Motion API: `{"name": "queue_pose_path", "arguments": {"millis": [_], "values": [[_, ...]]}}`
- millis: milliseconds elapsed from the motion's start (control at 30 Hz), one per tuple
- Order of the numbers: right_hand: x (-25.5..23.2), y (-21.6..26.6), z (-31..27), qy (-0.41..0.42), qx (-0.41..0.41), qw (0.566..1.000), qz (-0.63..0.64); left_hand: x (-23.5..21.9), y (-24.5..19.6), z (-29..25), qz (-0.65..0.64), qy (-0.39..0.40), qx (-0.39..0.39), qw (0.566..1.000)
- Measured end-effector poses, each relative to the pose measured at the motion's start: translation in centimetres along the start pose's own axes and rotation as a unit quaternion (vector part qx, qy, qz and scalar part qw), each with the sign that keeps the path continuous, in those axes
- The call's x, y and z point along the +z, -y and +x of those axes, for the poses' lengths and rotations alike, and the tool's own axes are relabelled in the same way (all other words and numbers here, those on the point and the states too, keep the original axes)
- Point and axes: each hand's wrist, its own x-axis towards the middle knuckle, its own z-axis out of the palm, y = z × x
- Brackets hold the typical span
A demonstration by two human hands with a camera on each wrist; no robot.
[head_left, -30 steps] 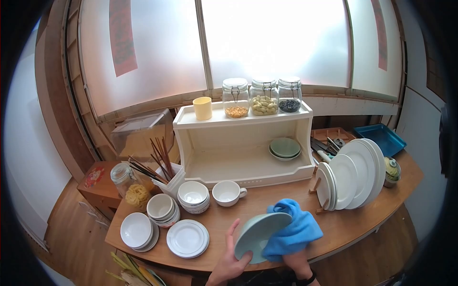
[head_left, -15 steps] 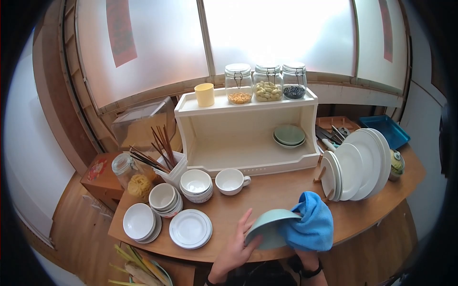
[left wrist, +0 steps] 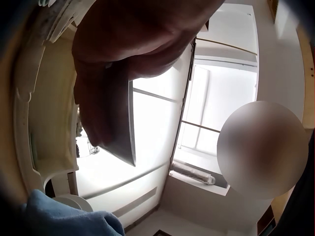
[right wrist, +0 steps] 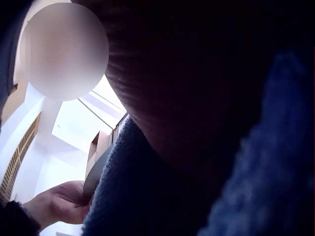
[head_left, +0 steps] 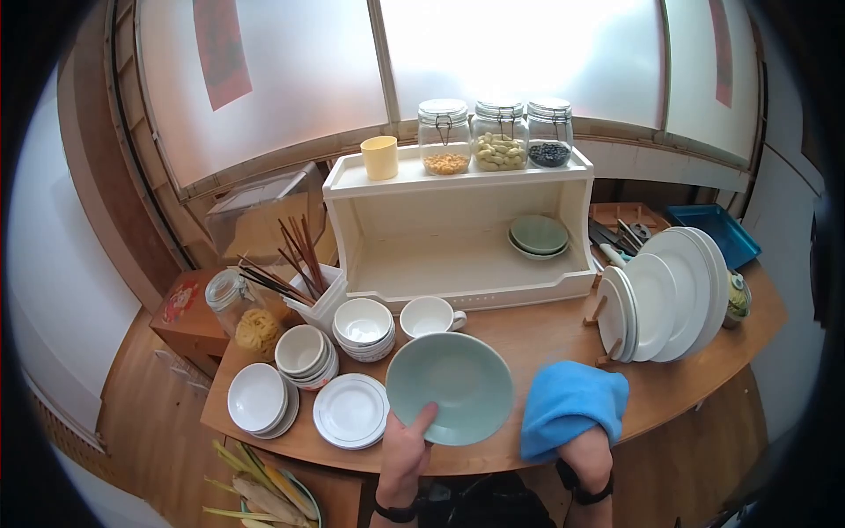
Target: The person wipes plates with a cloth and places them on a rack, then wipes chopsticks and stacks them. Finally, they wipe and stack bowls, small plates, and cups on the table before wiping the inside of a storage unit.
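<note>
A pale green bowl (head_left: 451, 387) is held over the table's front edge, its inside showing in the head view. My left hand (head_left: 407, 449) grips its near rim, thumb on the inner surface; in the left wrist view the hand (left wrist: 133, 44) is dark around the bowl (left wrist: 118, 118). To the right, a blue cloth (head_left: 568, 400) drapes over my right hand (head_left: 587, 453), apart from the bowl. The cloth hides the right fingers. The cloth (right wrist: 128, 167) also lies beside the palm in the right wrist view.
White plates (head_left: 352, 410), stacked bowls (head_left: 363, 324) and a cup (head_left: 428, 315) stand at the left. Behind is a cream shelf (head_left: 458, 282) with green bowls (head_left: 539, 234) inside and glass jars (head_left: 499, 141) on top. Large plates (head_left: 687, 290) stand in a rack at the right.
My left hand has turned the bowl from its side to show its inside, and moved it left. My right hand and the cloth have come away from it. The head view has shifted slightly.
</note>
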Motion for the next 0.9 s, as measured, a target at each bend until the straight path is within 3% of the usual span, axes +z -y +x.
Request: {"name": "queue_pose_path", "arguments": {"millis": [133, 233, 333, 433, 533, 600, 700, 767, 900], "values": [[0.5, 1.4, -0.3, 0.011, -0.047, 0.987, 0.151, 0.5, -0.3, -0.2, -0.080, 0.033, -0.092, 0.992], [1.4, 2.1, -0.6, 0.053, -0.074, 0.965, 0.248, 0.2, 1.5, 0.1, -0.048, 0.097, -0.143, 0.984], [2.4, 2.6, -0.8, 0.060, -0.066, 0.946, 0.311, 0.9, 1.4, 0.0, 0.003, 0.107, -0.184, 0.977], [3.7, 2.2, -1.4, 0.045, -0.072, 0.936, 0.340, 1.5, 1.8, 0.2, 0.098, 0.115, -0.077, 0.986], [2.9, 3.3, -0.7, 0.055, -0.037, 0.926, 0.372, 1.7, 0.9, 0.0, 0.270, 0.155, -0.045, 0.949], [2.7, 3.2, -0.9, 0.062, -0.027, 0.919, 0.389, 1.1, 0.8, -0.2, 0.213, 0.199, -0.127, 0.948], [4.5, -0.8, -2.9, 0.047, -0.074, 0.922, 0.378, 0.2, 1.2, -0.6, 0.129, 0.262, -0.231, 0.928], [5.2, -1.4, -3.2, 0.063, -0.030, 0.906, 0.417, -0.4, 1.7, -0.7, 0.096, 0.278, -0.256, 0.921], [5.1, -0.8, -1.8, 0.042, -0.044, 0.926, 0.372, -0.5, 2.0, -0.5, 0.086, 0.258, -0.238, 0.932]]}}
